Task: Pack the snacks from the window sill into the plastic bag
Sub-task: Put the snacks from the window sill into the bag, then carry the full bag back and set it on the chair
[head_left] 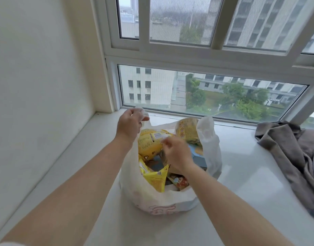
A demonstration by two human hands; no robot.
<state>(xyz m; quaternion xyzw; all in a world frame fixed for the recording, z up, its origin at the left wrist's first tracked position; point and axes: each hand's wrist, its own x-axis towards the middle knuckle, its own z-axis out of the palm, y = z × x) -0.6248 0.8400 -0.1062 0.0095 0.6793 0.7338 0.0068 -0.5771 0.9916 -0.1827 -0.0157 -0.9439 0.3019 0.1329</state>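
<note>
white plastic bag point(163, 199) stands open on the window sill point(241, 174), roughly centre, just in front of the lower window pane point(205, 93). pink print on its near side.

left hand point(129, 124) is at the bag's far-left corner, fingers curled round the left handle point(142, 113), pinching it and holding it up. right hand point(177, 153) is over the bag mouth, fingers curled and pinching a thin bit of white plastic point(164, 139) at the fingertips; cannot tell whether that is the bag rim or a wrapper edge. the bag's right handle point(205, 126) stands up on its own, nobody holding it.

snacks are inside the bag: a big yellow packet point(149, 146) at the far left with a white label, a second yellow packet point(156, 178) at the near left sticking out over the rim, a round yellow packet point(186, 130) at the far side, a light blue box point(198, 155) at the right under the right hand, and a small orange-patterned packet point(179, 181) near the wrist.

grey-brown cloth point(291, 153) lies bunched on the sill at far right, well apart from the bag. plain wall point(37, 77) to the left.
</note>
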